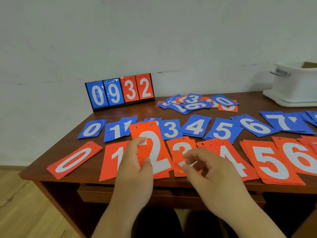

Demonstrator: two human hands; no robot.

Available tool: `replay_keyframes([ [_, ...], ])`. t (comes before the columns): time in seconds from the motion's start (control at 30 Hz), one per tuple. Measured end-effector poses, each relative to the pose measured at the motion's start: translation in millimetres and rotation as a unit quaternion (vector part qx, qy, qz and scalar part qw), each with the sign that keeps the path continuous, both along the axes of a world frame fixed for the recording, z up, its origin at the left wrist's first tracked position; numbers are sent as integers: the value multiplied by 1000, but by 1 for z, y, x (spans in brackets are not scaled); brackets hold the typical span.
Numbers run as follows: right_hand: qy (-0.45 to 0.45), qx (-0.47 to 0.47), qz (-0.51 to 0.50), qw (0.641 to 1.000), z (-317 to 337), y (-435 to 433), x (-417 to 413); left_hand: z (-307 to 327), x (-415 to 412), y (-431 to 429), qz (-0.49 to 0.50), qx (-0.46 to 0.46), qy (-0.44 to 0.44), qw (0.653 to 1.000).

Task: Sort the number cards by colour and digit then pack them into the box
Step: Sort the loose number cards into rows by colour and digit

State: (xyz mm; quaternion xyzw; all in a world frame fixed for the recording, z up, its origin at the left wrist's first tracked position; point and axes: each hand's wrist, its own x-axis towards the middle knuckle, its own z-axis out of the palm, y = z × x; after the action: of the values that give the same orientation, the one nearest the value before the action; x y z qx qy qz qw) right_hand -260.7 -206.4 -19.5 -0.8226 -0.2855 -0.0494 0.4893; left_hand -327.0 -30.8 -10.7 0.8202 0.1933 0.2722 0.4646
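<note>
while the left hand (135,169) pinches a red 2 card (151,146) between thumb and fingers, holding it over the gap between the red 1 and 3 piles, the right hand (211,170) hovers above the red 3 pile (180,148), fingers loosely curled, gripping nothing. red piles (272,162) line the near edge of the table (248,107), blue piles (223,129) lie behind them, a mixed heap (197,103) sits farther back, and the white box (295,83) stands far right.

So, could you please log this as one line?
left hand holds red 2 card | right hand open over red 3 card | mixed heap unsorted
</note>
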Motion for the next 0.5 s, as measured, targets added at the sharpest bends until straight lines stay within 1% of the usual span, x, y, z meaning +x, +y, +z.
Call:
replay_keyframes([
  [0.07, -46, -47, -28, 997, 4, -4, 8, -1, 6, 9, 3, 50, 42, 998],
  [0.2, -62, -85, -54, 993, 3, -8, 20, -9, 17, 13, 12, 147, 106, 983],
  [0.27, -64, -105, -60, 991, 2, -10, 25, -13, 21, 11, 21, 224, 156, 962],
  [0.33, -71, -132, -66, 987, 2, -12, 29, -16, 24, 9, 42, 303, 206, 930],
  [0.4, -79, -158, -69, 982, 3, -14, 34, -16, 28, 8, 62, 338, 228, 911],
  [0.5, -80, -188, -59, 977, 10, -17, 39, -14, 31, 9, 58, 350, 233, 905],
])
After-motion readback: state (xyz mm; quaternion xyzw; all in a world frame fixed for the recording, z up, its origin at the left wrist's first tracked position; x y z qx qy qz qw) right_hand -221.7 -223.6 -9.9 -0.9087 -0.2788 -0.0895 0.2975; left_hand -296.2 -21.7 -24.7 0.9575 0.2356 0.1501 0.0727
